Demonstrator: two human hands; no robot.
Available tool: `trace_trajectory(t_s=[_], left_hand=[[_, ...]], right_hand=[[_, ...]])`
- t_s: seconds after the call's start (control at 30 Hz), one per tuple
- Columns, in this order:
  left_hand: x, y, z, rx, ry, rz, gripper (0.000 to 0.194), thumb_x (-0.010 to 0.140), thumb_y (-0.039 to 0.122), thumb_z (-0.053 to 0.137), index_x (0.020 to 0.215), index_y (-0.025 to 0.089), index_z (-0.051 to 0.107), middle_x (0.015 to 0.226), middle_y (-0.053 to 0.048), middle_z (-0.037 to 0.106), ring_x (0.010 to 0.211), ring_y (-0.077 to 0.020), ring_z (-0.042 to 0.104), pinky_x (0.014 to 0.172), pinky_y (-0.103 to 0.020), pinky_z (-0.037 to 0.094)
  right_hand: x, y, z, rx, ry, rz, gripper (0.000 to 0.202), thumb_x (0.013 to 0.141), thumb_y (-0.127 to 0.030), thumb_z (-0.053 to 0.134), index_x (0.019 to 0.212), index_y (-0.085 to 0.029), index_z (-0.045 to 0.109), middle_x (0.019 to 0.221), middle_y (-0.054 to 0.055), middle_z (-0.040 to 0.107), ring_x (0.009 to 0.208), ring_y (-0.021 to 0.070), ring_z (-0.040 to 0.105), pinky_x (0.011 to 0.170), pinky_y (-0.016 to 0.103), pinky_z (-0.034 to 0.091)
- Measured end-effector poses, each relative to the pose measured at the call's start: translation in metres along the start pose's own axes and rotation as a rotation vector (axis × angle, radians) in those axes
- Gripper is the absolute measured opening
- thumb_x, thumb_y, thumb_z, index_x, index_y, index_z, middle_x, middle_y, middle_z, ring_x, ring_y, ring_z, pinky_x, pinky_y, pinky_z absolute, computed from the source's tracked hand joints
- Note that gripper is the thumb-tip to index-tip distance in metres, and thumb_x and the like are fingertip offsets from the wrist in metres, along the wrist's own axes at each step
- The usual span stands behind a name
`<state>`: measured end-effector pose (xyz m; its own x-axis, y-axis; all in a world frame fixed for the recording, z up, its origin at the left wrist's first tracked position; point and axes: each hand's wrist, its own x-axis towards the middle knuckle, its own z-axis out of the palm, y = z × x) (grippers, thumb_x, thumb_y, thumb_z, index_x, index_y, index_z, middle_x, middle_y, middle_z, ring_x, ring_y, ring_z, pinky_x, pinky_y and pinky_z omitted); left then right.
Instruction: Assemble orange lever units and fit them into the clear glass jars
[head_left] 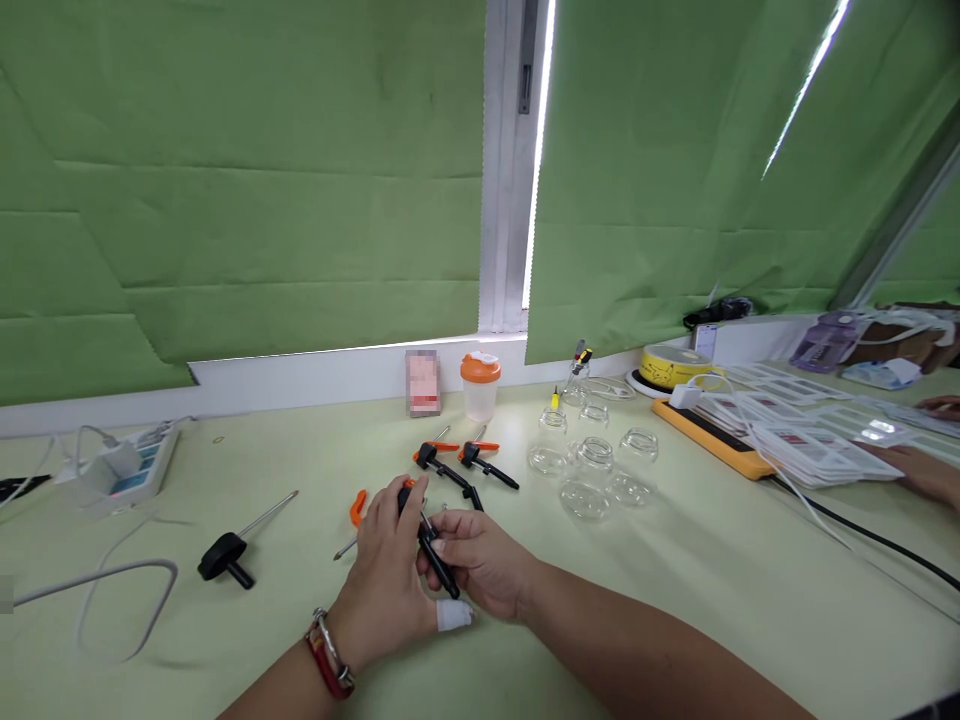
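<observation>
Near the middle of the table, my left hand point(390, 575) curls round the upper end of a black part with a rod-like handle point(436, 560); white tape wraps its thumb. My right hand point(487, 560) pinches the same handle from the other side. An orange piece point(358, 508) and a thin metal shaft point(345, 549) show beside my left fingers, partly hidden by them. Just beyond lie two black crank-like parts with orange levers and metal shafts, one left point(429, 456) and one right point(471, 455). Another black part with a shaft point(223, 556) lies at the left.
Several glass jars point(587, 490) stand to the right, with small yellow-handled screwdrivers point(582, 358) behind. An orange-lidded cup point(480, 388) and a blurred pink box point(424, 385) are by the wall. A power strip point(154, 465) sits left; another person's hand point(919, 470) rests on papers point(795, 440).
</observation>
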<state>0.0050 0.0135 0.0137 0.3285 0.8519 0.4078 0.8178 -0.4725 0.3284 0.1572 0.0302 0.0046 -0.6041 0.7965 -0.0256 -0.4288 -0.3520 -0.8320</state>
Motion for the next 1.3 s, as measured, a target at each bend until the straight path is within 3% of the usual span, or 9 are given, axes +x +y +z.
trace_trajectory(t_s=[0.47, 0.67, 0.97, 1.3], left_hand=[[-0.002, 0.004, -0.004, -0.058, 0.031, 0.018, 0.105, 0.049, 0.041, 0.073, 0.141, 0.023, 0.026, 0.138, -0.017, 0.035, 0.128, -0.0418, 0.032, 0.104, -0.059, 0.024], [0.000, 0.004, -0.006, -0.065, 0.010, 0.026, 0.104, 0.050, 0.037, 0.072, 0.141, 0.022, 0.025, 0.136, -0.017, 0.038, 0.127, -0.0418, 0.032, 0.102, -0.058, 0.028], [-0.002, 0.004, -0.003, -0.062, -0.017, 0.001, 0.114, 0.046, 0.047, 0.075, 0.144, 0.023, 0.021, 0.139, -0.018, 0.035, 0.129, -0.0448, 0.028, 0.100, -0.060, 0.028], [0.003, 0.009, -0.013, -0.043, 0.032, 0.050, 0.093, 0.052, 0.035, 0.069, 0.136, 0.019, 0.033, 0.122, -0.015, 0.051, 0.112, -0.0366, 0.049, 0.099, -0.052, 0.033]], right_hand=[[-0.001, -0.002, 0.004, -0.005, 0.017, 0.009, 0.033, 0.060, -0.025, 0.077, 0.087, -0.011, 0.066, 0.065, 0.003, 0.063, 0.060, 0.0117, 0.055, 0.060, 0.026, 0.041], [0.000, -0.001, 0.002, -0.003, 0.010, 0.011, 0.034, 0.062, -0.027, 0.078, 0.088, -0.009, 0.065, 0.066, 0.003, 0.062, 0.060, 0.0127, 0.057, 0.062, 0.028, 0.041], [0.001, 0.001, 0.002, -0.014, 0.004, -0.002, 0.033, 0.062, -0.028, 0.077, 0.087, -0.009, 0.066, 0.069, 0.004, 0.063, 0.060, 0.0123, 0.056, 0.061, 0.028, 0.041], [0.004, 0.005, -0.003, -0.038, 0.002, 0.039, 0.033, 0.066, -0.032, 0.076, 0.086, -0.010, 0.063, 0.071, 0.005, 0.064, 0.062, 0.0129, 0.059, 0.067, 0.031, 0.043]])
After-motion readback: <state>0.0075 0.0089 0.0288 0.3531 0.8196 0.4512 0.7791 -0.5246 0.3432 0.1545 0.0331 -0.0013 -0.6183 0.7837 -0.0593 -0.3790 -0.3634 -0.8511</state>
